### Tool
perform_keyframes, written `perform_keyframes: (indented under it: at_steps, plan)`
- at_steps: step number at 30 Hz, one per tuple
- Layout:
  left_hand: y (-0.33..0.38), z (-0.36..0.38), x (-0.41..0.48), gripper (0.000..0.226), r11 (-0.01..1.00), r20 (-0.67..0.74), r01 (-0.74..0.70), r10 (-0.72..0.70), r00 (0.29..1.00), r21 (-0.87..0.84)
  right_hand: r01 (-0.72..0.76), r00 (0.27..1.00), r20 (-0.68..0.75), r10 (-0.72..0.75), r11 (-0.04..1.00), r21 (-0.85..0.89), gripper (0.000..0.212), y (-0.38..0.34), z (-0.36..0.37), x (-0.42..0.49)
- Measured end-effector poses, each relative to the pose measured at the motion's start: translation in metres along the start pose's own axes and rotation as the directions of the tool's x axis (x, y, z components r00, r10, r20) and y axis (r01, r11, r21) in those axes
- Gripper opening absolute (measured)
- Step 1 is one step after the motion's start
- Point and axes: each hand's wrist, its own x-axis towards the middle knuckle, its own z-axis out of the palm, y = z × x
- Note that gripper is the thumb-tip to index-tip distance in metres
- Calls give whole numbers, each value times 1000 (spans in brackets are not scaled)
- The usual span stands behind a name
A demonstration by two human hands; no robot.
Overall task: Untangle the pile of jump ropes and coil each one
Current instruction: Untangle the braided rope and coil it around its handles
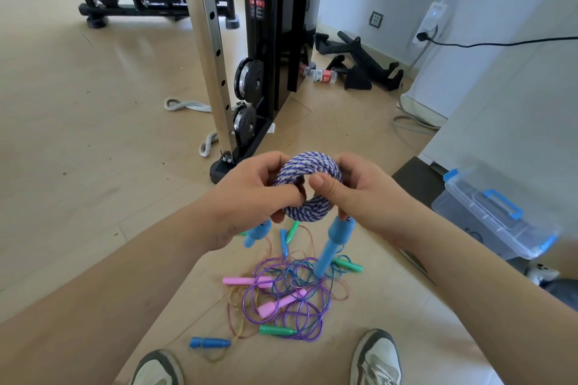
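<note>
A purple-and-white braided jump rope (308, 167) is wound into a tight ring, held up in front of me. My left hand (250, 194) grips its left side and my right hand (359, 194) its right side. Its two light blue handles hang down: one (255, 233) under my left hand, the other (333, 244) under my right. On the floor below lies a tangled pile of thin ropes (291, 297), purple, teal and gold, with pink (247, 281), green (276, 330) and blue (209, 343) handles.
A cable machine's steel post (212, 50) and black base stand just beyond the hands. A clear lidded bin with blue clips (494, 212) sits on the floor at right. Grey rope pieces (187, 105) lie at left. My two shoes (377, 359) flank the pile.
</note>
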Motion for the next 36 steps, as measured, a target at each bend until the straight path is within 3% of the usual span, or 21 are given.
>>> perform_keyframes:
  at_steps: [3,7,11,13,16,22,25,28,30,33,36]
  plan:
    - [-1,-4,-3,15,982,7,-53,52,999,179,14,1000,24,-13,999,-51,64,2,-3,-1]
    - [-2,-3,-7,14,944,46,-101,91,995,314,9,996,86,16,961,-278,47,-3,5,-2]
    - [-1,-5,-4,20,947,-1,-126,132,991,294,19,1000,19,-13,938,-347,33,-4,9,-1]
    - [-2,-11,-2,25,956,18,-108,107,994,274,-8,1000,-28,-2,930,-366,34,-3,7,0]
    - [-10,-19,1,12,918,62,-54,32,998,394,-70,995,-89,36,910,-409,45,1,6,5]
    - [-15,-21,-2,14,857,94,-12,-42,995,516,-180,977,-194,93,849,-497,46,12,8,10]
    - [-20,-24,-3,19,868,139,6,-86,986,496,-217,966,-222,131,877,-429,48,14,8,13]
    - [-22,-27,-2,14,883,100,25,-81,992,469,-226,965,-212,151,893,-390,50,16,13,15]
    - [-18,-29,-1,6,954,-37,61,-53,998,295,-238,966,-198,169,882,-407,51,16,14,16]
    - [-10,-31,5,21,997,-248,70,-78,966,-40,-243,970,-135,202,830,-502,49,14,17,16]
    - [-9,-28,9,23,998,-352,10,-31,935,-61,-214,970,-20,240,823,-527,48,10,24,13]
